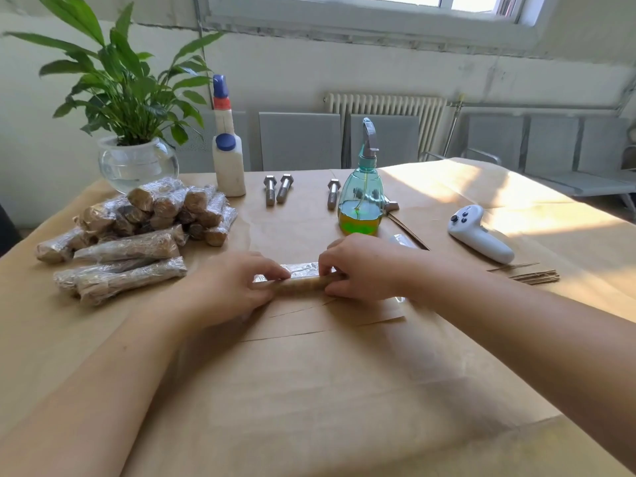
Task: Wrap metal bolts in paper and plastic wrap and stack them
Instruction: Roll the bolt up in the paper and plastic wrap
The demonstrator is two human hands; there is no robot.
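Observation:
A paper-wrapped bolt (pixel 303 284) lies crosswise at the table's middle on a sheet of clear plastic wrap (pixel 301 269). My left hand (pixel 234 287) grips its left end with curled fingers. My right hand (pixel 358 270) pinches its right end, fingertips on the wrap's edge. A stack of wrapped bolts (pixel 137 232) sits at the left. Three bare metal bolts (pixel 270 191) (pixel 284 188) (pixel 332 194) lie at the back; a further one (pixel 391 205) is partly hidden behind the spray bottle.
A green spray bottle (pixel 361 201) stands just behind my right hand. Two white glue bottles (pixel 229 166) and a potted plant (pixel 137 160) stand at the back left. A white controller (pixel 480 234) and thin paper strips (pixel 533 275) lie to the right. Brown paper (pixel 327 390) covers the table.

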